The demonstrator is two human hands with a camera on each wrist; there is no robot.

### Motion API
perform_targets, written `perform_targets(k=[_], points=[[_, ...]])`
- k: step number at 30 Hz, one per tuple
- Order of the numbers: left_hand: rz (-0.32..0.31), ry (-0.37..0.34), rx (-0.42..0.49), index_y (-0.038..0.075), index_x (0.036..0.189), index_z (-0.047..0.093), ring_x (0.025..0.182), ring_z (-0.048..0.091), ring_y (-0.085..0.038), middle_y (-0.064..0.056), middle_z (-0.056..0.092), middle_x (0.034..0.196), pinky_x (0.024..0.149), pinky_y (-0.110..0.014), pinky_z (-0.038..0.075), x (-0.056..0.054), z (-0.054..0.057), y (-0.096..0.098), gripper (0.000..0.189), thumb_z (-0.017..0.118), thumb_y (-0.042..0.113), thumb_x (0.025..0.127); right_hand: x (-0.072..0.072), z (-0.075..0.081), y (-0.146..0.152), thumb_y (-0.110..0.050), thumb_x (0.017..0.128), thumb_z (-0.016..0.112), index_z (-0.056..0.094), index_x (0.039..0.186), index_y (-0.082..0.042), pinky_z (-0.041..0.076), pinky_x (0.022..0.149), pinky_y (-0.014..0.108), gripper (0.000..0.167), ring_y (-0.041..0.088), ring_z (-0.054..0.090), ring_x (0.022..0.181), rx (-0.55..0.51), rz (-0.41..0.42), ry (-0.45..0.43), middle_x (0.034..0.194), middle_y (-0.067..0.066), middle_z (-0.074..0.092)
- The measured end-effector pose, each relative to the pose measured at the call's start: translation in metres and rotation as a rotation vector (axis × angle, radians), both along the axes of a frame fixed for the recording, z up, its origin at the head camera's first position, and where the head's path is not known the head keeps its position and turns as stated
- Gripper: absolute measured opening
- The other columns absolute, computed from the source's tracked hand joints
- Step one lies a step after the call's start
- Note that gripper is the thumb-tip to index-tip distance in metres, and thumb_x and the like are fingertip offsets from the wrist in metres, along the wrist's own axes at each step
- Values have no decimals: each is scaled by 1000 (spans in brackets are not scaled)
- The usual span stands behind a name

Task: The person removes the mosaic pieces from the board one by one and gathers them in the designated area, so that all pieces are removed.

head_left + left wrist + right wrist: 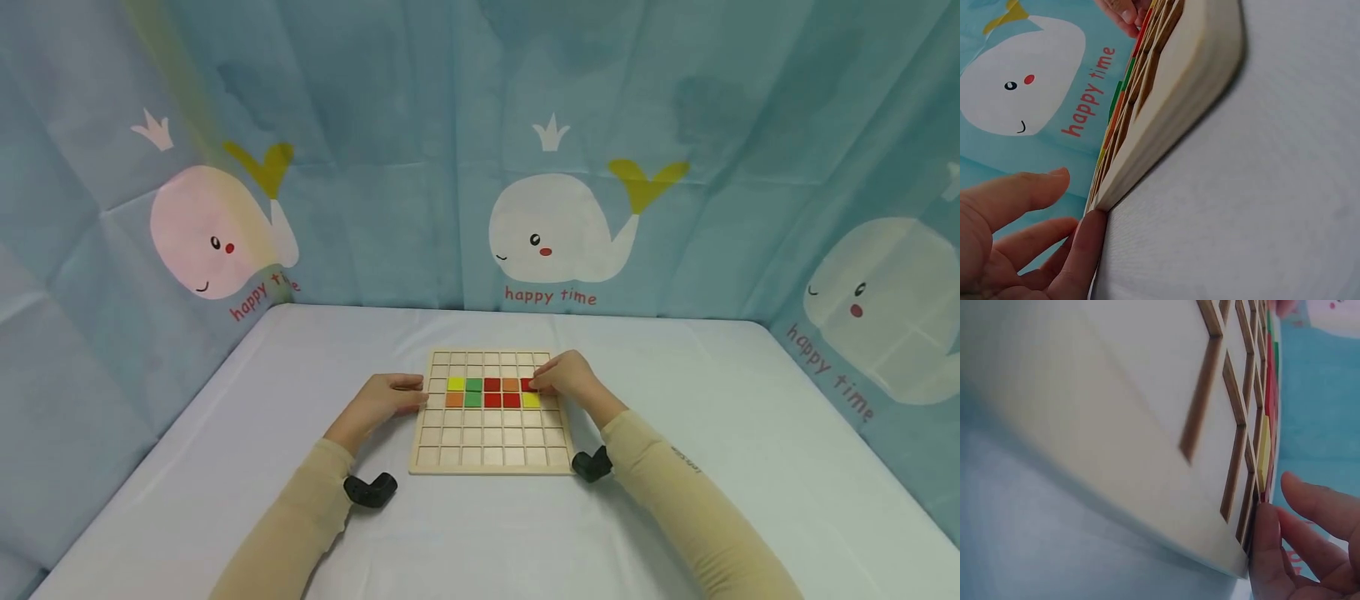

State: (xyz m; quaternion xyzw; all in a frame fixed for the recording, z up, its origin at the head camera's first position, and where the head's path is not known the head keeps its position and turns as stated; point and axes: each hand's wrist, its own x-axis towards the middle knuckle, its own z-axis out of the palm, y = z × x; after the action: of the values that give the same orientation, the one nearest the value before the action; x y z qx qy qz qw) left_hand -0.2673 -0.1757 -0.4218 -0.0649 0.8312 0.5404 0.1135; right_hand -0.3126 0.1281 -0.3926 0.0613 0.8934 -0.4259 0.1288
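A wooden grid board (492, 457) lies flat on the white-covered surface (465, 542), between the person's 2 hands, with 10 coloured square tiles set in 2 neighbouring rows of its cells. The far row reads, left to right: yellow tile (456, 384), green tile (474, 385), red tile (492, 385), orange tile (510, 385), and a second red tile (526, 384) partly covered by fingers. The near row runs orange, green, red, red, yellow.

The left hand (385, 403) is at the board's left edge; the left wrist view shows its thumb and fingers spread apart, 1 finger touching the wooden rim near the surface. The right hand (572, 380) reaches over the board's right side, its fingertips at the red tile that ends the far row; the right wrist view shows the thumb standing apart from the fingers. How firmly they press on that tile I cannot tell.

Both forearms wear beige sleeves (678, 496), and a black curved piece (371, 490) sits below each wrist. The right sleeve carries small dark lettering (686, 460), too small to read.

Behind the surface hangs a blue curtain (390, 167) printed with 3 pale whales (555, 229). The words "happy time" (551, 296) are printed in red beneath each whale, and the left wrist view shows the phrase large, running up the frame.
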Motion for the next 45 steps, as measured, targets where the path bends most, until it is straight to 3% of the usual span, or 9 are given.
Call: perform_targets(k=[12, 17, 37, 45], points=[[6, 22, -21, 1, 136, 60, 101, 64, -16, -13, 68, 115, 82, -26, 55, -1, -4, 3, 50, 73, 7, 88, -1, 2, 0, -13, 84, 79, 75, 98, 1, 53, 68, 21, 20, 9, 65, 66, -13, -22, -18, 100, 13, 75], [13, 22, -70, 4, 135, 61, 99, 61, -16, -11, 68, 112, 80, -25, 53, 0, -3, 2, 48, 73, 10, 88, -1, 1, 0, -11, 85, 78, 75, 97, 3, 57, 71, 23, 18, 7, 67, 64, -72, -17, -16, 100, 15, 75], [-3, 36, -38, 0, 134, 60, 101, 64, -19, -15, 69, 112, 82, -26, 56, 0, -1, 4, 48, 73, 2, 87, -2, -4, 6, -14, 88, 76, 74, 103, 3, 58, 74, 23, 22, 6, 70, 68, -197, -35, -42, 97, 11, 77], [1, 43, -61, 1, 133, 61, 102, 64, -20, -13, 68, 111, 81, -26, 55, 2, -1, 4, 48, 73, 4, 87, -1, -1, 5, -8, 90, 72, 72, 106, 6, 59, 69, 23, 21, 6, 69, 65, -266, -33, -58, 101, 15, 76]])
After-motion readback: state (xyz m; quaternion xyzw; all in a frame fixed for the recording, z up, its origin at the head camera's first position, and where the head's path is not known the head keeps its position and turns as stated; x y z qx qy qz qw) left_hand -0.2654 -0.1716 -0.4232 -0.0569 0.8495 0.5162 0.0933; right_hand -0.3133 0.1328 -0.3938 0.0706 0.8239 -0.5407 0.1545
